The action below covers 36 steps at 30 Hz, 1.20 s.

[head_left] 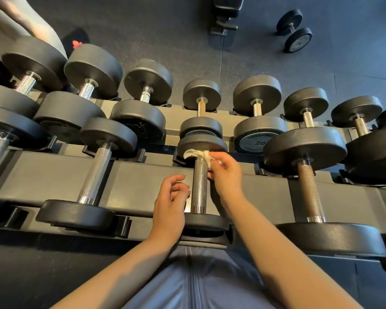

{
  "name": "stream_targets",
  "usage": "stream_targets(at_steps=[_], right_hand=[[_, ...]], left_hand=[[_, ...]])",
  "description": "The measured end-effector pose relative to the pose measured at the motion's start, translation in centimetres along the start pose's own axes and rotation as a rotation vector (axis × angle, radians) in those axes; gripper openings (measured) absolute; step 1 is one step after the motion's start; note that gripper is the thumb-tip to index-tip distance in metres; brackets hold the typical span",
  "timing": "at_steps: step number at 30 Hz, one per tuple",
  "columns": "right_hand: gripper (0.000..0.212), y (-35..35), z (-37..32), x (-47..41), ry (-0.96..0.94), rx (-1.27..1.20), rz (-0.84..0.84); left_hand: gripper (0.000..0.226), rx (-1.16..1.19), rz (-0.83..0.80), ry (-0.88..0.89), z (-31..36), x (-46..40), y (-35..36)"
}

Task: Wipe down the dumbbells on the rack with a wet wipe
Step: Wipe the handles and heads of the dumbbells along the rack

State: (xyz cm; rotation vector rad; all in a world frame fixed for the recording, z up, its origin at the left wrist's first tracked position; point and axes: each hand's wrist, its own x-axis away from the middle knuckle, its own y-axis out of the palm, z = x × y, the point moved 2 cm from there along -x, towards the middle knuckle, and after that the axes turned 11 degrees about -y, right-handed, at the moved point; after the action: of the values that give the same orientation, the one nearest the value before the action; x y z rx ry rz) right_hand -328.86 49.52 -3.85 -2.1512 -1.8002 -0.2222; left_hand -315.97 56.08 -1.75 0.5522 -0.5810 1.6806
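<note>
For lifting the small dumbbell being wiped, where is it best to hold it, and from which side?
Probably the knurled handle of the dumbbell, gripped mid-length from above: it lies bare between the heads, and the rack blocks the underside. The right hand holds the wipe at its far end.

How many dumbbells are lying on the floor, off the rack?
1: a dumbbell lies on the floor at top right, beyond the rack. Others may lie outside the view.
</note>
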Motion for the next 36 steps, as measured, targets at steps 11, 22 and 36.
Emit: stream_targets(at_steps=[11, 22, 36], right_hand=[[0.025, 0.5, -2.3, 0.8, -0.294, 0.551, -0.144], [0.036, 5.9, -8.1, -1.2, -0.327, 1.701, -0.922], [0.021, -0.3, 0.0, -0.7, 0.318, -0.401, -0.122]], left_hand=[[0.02, 0.001, -0.027, -0.002, -0.1, 0.1, -0.2], [0.022, -0.001, -0.041, -0.009, 0.1, 0.2, -0.1], [0.022, -0.01, -0.007, -0.007, 0.1, 0.2, 0.1]])
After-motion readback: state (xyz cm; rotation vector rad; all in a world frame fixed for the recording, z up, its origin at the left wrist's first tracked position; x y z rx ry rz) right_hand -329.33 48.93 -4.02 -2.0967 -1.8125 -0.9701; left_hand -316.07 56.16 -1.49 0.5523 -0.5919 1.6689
